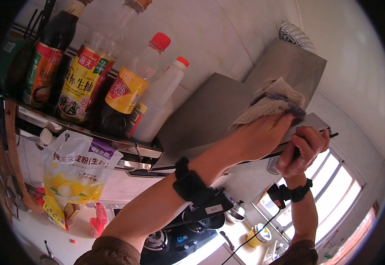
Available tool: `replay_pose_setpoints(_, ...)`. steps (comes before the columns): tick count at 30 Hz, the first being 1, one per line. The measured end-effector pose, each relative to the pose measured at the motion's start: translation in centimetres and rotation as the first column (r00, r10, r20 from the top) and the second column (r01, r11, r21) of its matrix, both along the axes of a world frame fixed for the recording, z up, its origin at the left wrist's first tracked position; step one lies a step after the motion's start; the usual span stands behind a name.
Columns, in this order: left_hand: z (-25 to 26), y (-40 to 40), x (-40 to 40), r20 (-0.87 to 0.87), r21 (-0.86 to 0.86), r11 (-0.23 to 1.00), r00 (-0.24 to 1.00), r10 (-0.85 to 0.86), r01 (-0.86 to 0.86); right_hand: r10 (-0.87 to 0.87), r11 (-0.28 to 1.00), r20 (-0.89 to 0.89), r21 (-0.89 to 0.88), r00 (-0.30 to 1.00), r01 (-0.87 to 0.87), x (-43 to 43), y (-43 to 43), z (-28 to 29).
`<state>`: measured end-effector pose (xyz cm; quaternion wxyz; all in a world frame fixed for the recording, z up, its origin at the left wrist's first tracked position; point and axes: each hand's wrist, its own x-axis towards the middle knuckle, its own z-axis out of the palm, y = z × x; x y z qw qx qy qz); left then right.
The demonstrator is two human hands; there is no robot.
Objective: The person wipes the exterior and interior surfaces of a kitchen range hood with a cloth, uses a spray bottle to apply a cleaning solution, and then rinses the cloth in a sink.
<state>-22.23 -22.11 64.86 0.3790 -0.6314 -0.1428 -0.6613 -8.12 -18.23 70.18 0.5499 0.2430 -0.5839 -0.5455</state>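
Observation:
A folded beige terry cloth with a dark stripe [280, 99] is in my left hand [265, 135], against the grey metal range hood [212, 109]. The cloth hides those fingertips. Just right of it, at the hood's lower front edge, my right hand [305, 150] has its fingers curled; a dark patch shows between fingers and palm, and whether it grips anything cannot be told. Both wrists wear black straps with small devices.
At left, a metal wall rack [89, 131] holds sauce bottles [79, 82]. A starch pouch [79, 169] and utensils hang under it. Below are a gas stove [179, 245], a dark pan [212, 222], a red spray bottle [98, 220] and a yellow container [257, 235]. A cable [252, 235] hangs from the right wrist.

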Motion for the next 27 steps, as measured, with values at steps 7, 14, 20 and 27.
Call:
replay_pose_setpoints(7, -5.6, -2.3, -2.6, 0.15, -0.437, 0.88, 0.98, -0.134, 0.187, 0.027, 1.0, -0.021, 0.007, 0.999, -0.027, -0.3, 0.1, 0.3)
replay_pose_setpoints(14, -1.5, -0.3, -0.6, -0.003, -0.19, 0.982, 1.0, -0.006, 0.006, -0.037, 0.999, -0.004, -0.027, 0.999, 0.037, -0.1, -0.1, 0.3)
replay_pose_setpoints(20, -3.0, -0.1, -0.6, 0.182, -0.374, 0.925, 0.983, 0.01, 0.06, -0.081, 0.997, -0.009, -0.02, 0.997, 0.081, -0.1, 0.0, 0.6)
replay_pose_setpoints(27, -13.7, -1.0, -2.4, 0.234, -0.407, 0.817, 0.818, 0.526, -0.409, -0.085, 0.996, -0.016, -0.009, 0.996, 0.084, -0.3, 0.4, 0.7)
